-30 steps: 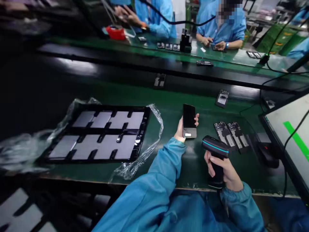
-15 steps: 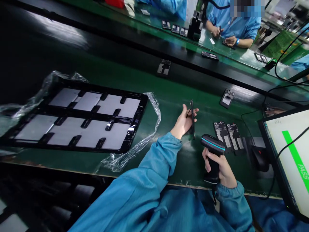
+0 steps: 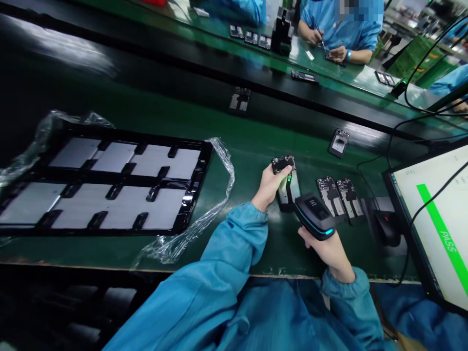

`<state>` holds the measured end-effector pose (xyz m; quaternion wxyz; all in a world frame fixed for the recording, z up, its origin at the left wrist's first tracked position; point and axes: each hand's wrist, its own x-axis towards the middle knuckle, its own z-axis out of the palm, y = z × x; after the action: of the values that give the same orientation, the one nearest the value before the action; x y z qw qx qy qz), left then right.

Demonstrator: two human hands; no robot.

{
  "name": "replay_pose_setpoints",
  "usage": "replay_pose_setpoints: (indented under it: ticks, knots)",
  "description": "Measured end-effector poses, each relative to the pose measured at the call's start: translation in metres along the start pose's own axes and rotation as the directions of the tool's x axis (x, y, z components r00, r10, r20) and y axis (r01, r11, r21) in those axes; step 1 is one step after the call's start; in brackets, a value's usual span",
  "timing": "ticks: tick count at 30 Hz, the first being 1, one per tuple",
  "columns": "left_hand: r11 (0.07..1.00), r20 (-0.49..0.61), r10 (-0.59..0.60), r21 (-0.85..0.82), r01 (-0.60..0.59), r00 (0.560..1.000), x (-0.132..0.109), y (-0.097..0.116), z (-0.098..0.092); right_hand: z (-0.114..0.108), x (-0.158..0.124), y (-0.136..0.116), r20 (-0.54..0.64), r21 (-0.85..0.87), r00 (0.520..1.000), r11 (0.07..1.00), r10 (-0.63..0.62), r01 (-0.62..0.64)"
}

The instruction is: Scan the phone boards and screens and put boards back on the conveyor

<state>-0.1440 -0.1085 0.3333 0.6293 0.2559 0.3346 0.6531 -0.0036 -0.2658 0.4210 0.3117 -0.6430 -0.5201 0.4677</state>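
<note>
My left hand (image 3: 269,186) grips an opened phone body (image 3: 284,187) by its upper part, thumb over the dark board, with the bare inner side turned up. A small green light falls on it. In my right hand (image 3: 326,247) is a black barcode scanner (image 3: 313,214) with a blue light strip, its head tilted toward the phone body's lower end. My fingers wrap the scanner's handle, which is mostly hidden under its head. Just right of the scanner, two more phone bodies (image 3: 330,197) lie side by side on the green table (image 3: 252,239).
A black tray (image 3: 179,222) with pale panels lies left, edged by clear plastic wrap (image 3: 215,204). At right are a mouse (image 3: 387,228) and a monitor (image 3: 438,219) reading PASS. Single phone bodies lie farther back. Across a dark ledge, a co-worker (image 3: 340,34) handles a phone part.
The phone body in my left hand has turned from edge-on to face up. My right hand has tipped the scanner down toward it, and a green light now shows on it.
</note>
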Motion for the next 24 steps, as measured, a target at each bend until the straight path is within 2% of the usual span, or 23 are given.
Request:
replay_pose_setpoints:
  ticks: [2, 6, 15, 17, 20, 24]
  knots:
    - [0.992, -0.019, 0.059, 0.11, -0.057, 0.998, -0.006, 0.002, 0.001, 0.011, 0.007, -0.009, -0.026, -0.106, 0.999, 0.994, -0.039, 0.036]
    - [0.958, -0.025, 0.159, 0.246, -0.148, 0.987, -0.018, 0.009, 0.005, 0.025, 0.019, -0.014, -0.033, -0.137, 0.991, 0.983, -0.129, 0.124]
    - [0.899, 0.029, 0.303, 0.324, -0.295, 0.953, -0.032, 0.021, 0.01, 0.026, 0.013, -0.007, -0.08, -0.171, 0.983, 0.974, -0.167, 0.151]
    - [0.892, 0.022, 0.31, 0.339, -0.299, 0.95, -0.035, 0.02, 0.01, 0.029, 0.012, -0.009, -0.06, -0.173, 0.975, 0.964, -0.213, 0.2]
    - [0.885, -0.046, 0.283, 0.398, -0.243, 0.958, -0.037, 0.015, 0.01, 0.035, 0.015, -0.015, -0.059, -0.18, 0.958, 0.947, -0.28, 0.266]
    - [0.879, -0.115, 0.27, 0.436, -0.196, 0.956, -0.039, 0.013, 0.012, 0.043, 0.02, -0.023, -0.059, -0.171, 0.949, 0.939, -0.311, 0.297]
